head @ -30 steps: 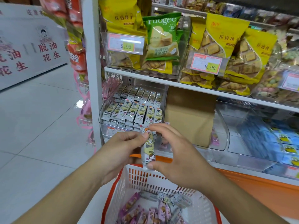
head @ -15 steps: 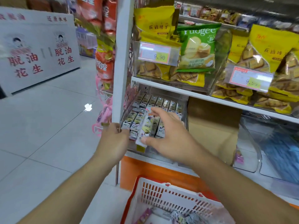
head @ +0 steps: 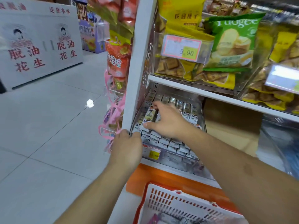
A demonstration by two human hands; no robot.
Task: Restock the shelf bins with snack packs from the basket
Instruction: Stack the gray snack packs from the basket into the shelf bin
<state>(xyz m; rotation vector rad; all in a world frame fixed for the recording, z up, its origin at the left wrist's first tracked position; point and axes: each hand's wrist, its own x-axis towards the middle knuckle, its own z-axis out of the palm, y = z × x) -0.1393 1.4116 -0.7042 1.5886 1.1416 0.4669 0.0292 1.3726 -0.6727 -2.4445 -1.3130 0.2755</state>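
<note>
right hand (head: 168, 122): holds pack (head: 149, 114) between thumb and fingers, over bin's rows
left hand (head: 127, 147): fingers curled on bin (head: 169, 156) front corner
basket (head: 182, 206): below

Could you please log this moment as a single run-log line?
step: placing snack pack into shelf bin | right hand: holds pack over rows | left hand: grips bin's front corner | basket: below

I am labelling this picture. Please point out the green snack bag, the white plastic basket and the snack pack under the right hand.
Green snack bag (head: 233, 41): head view, front face.
White plastic basket (head: 178, 206): head view, slotted wall.
Snack pack (head: 149, 115): head view, printed front.
</note>
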